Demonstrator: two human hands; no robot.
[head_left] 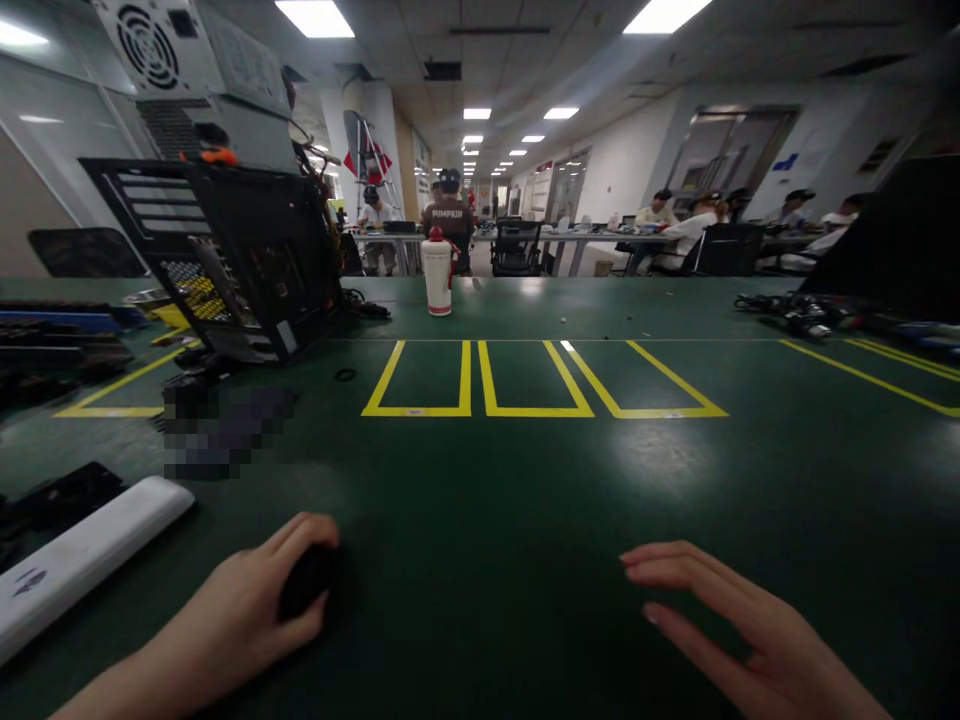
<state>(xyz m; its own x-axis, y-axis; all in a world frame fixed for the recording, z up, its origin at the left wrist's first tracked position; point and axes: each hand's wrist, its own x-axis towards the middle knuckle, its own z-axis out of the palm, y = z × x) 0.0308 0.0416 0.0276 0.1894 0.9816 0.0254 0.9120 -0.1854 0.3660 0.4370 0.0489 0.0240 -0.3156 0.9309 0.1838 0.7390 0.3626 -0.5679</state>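
My left hand (251,600) curls its fingers and thumb around a small black rounded object (309,582), low over the green tabletop (480,500). Most of that object sits in shadow behind my fingers, and its exact kind does not show. To the right, my right hand (720,610) is open and holds nothing. Its fingers stretch leftward, slightly bent, with the thumb apart. Left of my left hand lies a long white bar-shaped thing (90,555) with a dark mark on it.
A black computer case (255,260) stands at the left with metal power supplies (217,60) stacked on top. Yellow tape (420,411) outlines several areas. A white bottle with a red lid (438,275) stands farther back. Cables (802,312) lie at right. People sit beyond the table.
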